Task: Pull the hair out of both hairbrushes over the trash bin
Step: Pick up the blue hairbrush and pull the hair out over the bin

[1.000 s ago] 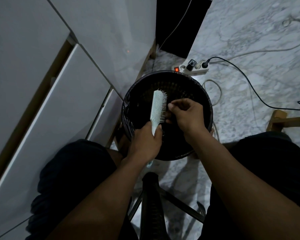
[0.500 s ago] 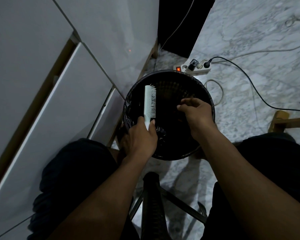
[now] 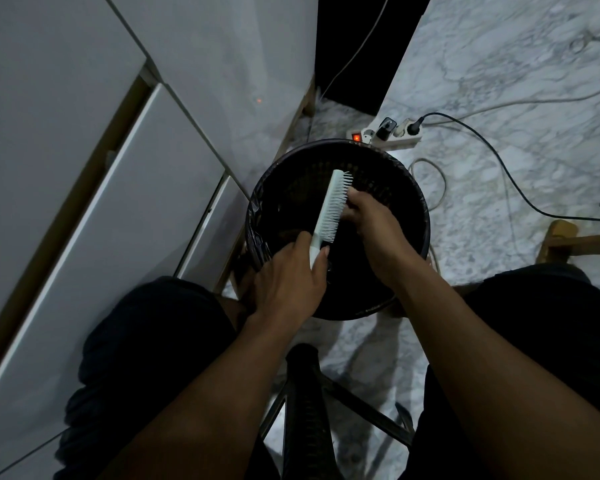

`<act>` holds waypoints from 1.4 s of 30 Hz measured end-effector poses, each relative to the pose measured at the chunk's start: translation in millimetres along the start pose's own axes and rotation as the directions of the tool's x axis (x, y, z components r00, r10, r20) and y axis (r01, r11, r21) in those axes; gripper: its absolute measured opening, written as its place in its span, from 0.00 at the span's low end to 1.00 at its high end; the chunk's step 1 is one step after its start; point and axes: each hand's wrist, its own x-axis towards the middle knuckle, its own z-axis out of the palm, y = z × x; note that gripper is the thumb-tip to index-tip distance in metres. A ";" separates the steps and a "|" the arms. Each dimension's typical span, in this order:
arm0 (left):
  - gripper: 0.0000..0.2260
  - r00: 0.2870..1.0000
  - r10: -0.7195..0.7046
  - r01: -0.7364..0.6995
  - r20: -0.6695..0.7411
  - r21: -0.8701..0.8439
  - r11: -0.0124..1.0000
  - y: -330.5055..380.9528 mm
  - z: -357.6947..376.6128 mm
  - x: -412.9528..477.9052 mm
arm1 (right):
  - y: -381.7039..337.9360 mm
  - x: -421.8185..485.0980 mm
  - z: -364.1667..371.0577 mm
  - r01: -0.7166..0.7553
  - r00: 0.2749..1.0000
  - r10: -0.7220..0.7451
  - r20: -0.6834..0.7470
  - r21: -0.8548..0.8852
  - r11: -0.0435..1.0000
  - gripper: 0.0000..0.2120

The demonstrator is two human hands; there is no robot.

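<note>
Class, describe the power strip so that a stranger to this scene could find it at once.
Find the round black trash bin on the marble floor. Just beyond its far rim lies the white power strip. Its glowing red switch and plugged-in black cable set it apart.

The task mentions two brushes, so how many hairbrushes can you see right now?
1. A pale plastic hairbrush is held by its handle in the left hand over the black round trash bin, right hand at its bristles. A second brush is out of view.
</note>
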 end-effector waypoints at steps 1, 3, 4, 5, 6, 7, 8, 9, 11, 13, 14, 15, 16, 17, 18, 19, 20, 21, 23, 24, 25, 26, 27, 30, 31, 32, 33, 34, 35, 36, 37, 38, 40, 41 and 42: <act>0.13 1.000 0.016 -0.016 0.004 -0.016 1.000 -0.3 0.3 -0.1 | 2.6 0.8 0.2 -0.016 1.000 0.016 0.006 -0.003 1.000 0.22; 0.12 1.000 0.030 -0.030 0.010 -0.042 0.999 0.3 0.4 -0.5 | 4.9 -0.4 -0.8 -0.033 0.999 0.034 0.023 -0.017 0.999 0.26; 0.11 1.000 0.027 -0.026 0.014 -0.048 0.998 0.3 0.9 -0.5 | 5.7 -1.1 -1.5 -0.027 0.999 0.028 0.026 -0.032 0.999 0.25; 0.11 1.000 0.023 -0.022 0.018 -0.055 0.998 0.3 1.5 -0.6 | 7.1 -1.0 -2.7 -0.012 0.999 0.014 0.038 -0.052 0.999 0.24; 0.10 1.000 0.023 -0.021 0.021 -0.062 0.998 0.2 2.1 -0.8 | 8.2 0.0 -3.7 0.008 0.999 -0.005 0.044 -0.078 0.997 0.23; 0.10 0.999 0.024 -0.022 0.021 -0.072 0.997 -0.2 2.7 -0.9 | 8.4 -0.5 -3.6 0.029 0.999 -0.025 0.033 -0.126 0.992 0.23; 0.10 1.000 0.024 -0.022 0.020 -0.081 0.996 -0.5 3.1 -0.9 | 8.3 -1.5 -3.5 0.050 0.999 -0.047 0.018 -0.185 0.981 0.25; 0.10 1.000 0.021 -0.020 0.019 -0.088 0.996 -0.9 3.4 -0.6 | 8.6 -2.5 -3.2 0.058 0.998 -0.058 0.006 -0.222 0.973 0.27; 0.10 1.000 0.021 -0.019 0.015 -0.095 0.995 -1.3 3.9 -0.1 | 7.5 -5.4 -0.7 0.047 0.999 -0.047 0.008 -0.208 0.977 0.28; 0.10 1.000 0.026 -0.025 0.012 -0.098 0.995 -1.1 4.1 0.1 | 7.1 -6.0 -1.2 0.056 0.998 -0.060 -0.012 -0.223 0.973 0.29; 0.10 1.000 0.027 -0.025 0.013 -0.097 0.995 -1.3 4.4 0.3 | 8.0 -4.8 -2.0 0.066 0.996 -0.078 -0.040 -0.244 0.968 0.30; 0.10 1.000 0.024 -0.023 0.013 -0.096 0.995 -1.3 4.3 0.3 | 9.3 -3.4 -2.6 0.076 0.992 -0.100 -0.075 -0.272 0.959 0.32; 0.11 1.000 0.022 -0.020 0.013 -0.094 0.995 -1.6 4.3 0.4 | 10.6 -2.3 -3.2 0.085 0.986 -0.124 -0.111 -0.303 0.949 0.33; 0.11 1.000 0.020 -0.019 0.011 -0.092 0.996 -1.4 3.9 0.0 | 12.0 -1.1 -4.1 0.095 0.979 -0.148 -0.140 -0.327 0.940 0.34; 0.11 1.000 0.016 -0.015 0.008 -0.089 0.996 -1.3 3.4 -0.4 | 12.7 -0.6 -4.9 0.103 0.972 -0.168 -0.163 -0.345 0.933 0.34; 0.12 1.000 0.002 -0.002 0.006 -0.083 0.997 -1.2 2.7 -0.5 | 12.3 -0.7 -5.3 0.102 0.966 -0.180 -0.188 -0.361 0.927 0.35; 0.12 1.000 -0.031 0.031 0.007 -0.074 0.997 -1.6 2.3 -0.2 | 11.7 -0.2 -5.7 0.101 0.957 -0.191 -0.219 -0.367 0.925 0.36; 0.13 0.996 -0.085 0.085 0.012 -0.072 0.994 -2.2 1.8 0.8 | 11.4 0.8 -6.3 0.104 0.944 -0.208 -0.258 -0.366 0.925 0.36; 0.12 0.979 -0.203 0.204 0.025 -0.101 0.974 -4.0 1.3 2.9 | 12.4 4.9 -10.1 0.121 0.908 -0.252 -0.334 -0.367 0.922 0.36; 0.12 0.972 -0.235 0.236 0.030 -0.118 0.964 -4.6 1.7 3.5 | 13.3 6.6 -12.4 0.126 0.894 -0.270 -0.357 -0.377 0.917 0.35; 0.13 0.969 -0.247 0.249 0.032 -0.132 0.960 -4.9 2.2 3.8 | 15.0 8.8 -14.6 0.117 0.893 -0.272 -0.358 -0.400 0.909 0.32; 0.13 0.968 -0.249 0.252 0.035 -0.143 0.957 -5.2 2.8 3.8 | 16.9 10.9 -16.3 0.094 0.907 -0.256 -0.335 -0.431 0.897 0.27; 0.13 0.967 -0.251 0.254 0.038 -0.154 0.955 -5.4 3.6 3.8 | 19.0 12.5 -17.0 0.064 0.932 -0.220 -0.289 -0.467 0.882 0.21; 0.15 0.963 -0.267 0.270 0.043 -0.201 0.942 -8.2 8.4 5.8 | 25.3 13.4 -14.7 -0.032 0.980 -0.083 -0.181 -0.557 0.830 0.17; 0.16 0.962 -0.270 0.273 0.048 -0.238 0.932 -8.5 9.5 6.9 | 24.6 12.1 -13.0 -0.042 0.979 -0.072 -0.188 -0.539 0.841 0.21; 0.16 0.961 -0.270 0.276 0.059 -0.285 0.918 -8.0 10.0 7.8 | 22.6 10.6 -11.9 -0.035 0.977 -0.071 -0.201 -0.481 0.876 0.24; 0.16 0.960 -0.270 0.280 0.078 -0.332 0.901 -6.7 9.8 8.6 | 19.3 8.5 -10.3 -0.016 0.978 -0.066 -0.199 -0.383 0.924 0.26; 0.16 0.958 -0.266 0.286 0.104 -0.369 0.884 -4.9 9.2 9.1 | 15.9 6.6 -9.2 -0.004 0.984 -0.042 -0.171 -0.261 0.965 0.27; 0.16 0.957 -0.258 0.290 0.134 -0.396 0.871 -3.0 8.7 9.3 | 13.7 5.1 -7.7 -0.004 0.993 -0.014 -0.120 -0.148 0.989 0.27; 0.17 0.956 -0.243 0.290 0.163 -0.417 0.861 -1.6 8.5 9.2 | 12.2 3.9 -5.9 -0.002 0.997 -0.004 -0.073 -0.074 0.997 0.28; 0.17 0.956 -0.226 0.288 0.189 -0.435 0.853 -0.8 9.0 8.9 | 11.9 3.2 -4.0 0.012 0.999 -0.014 -0.048 -0.036 0.999 0.28; 0.18 0.955 -0.210 0.286 0.210 -0.454 0.844 -0.2 9.7 8.5 | 12.1 3.3 -2.4 0.030 0.998 -0.031 -0.050 -0.013 0.999 0.28; 0.20 0.956 -0.184 0.276 0.230 -0.482 0.831 0.0 11.2 7.9 | 11.7 3.6 -1.4 0.066 0.992 -0.064 -0.104 0.019 0.998 0.25; 0.20 0.959 -0.169 0.263 0.229 -0.484 0.835 0.2 11.8 7.6 | 11.3 3.8 -1.6 0.082 0.987 -0.078 -0.143 0.027 0.996 0.23; 0.20 0.962 -0.152 0.246 0.227 -0.478 0.843 0.4 12.0 7.1 | 10.9 3.9 -2.2 0.096 0.979 -0.090 -0.182 0.024 0.995 0.21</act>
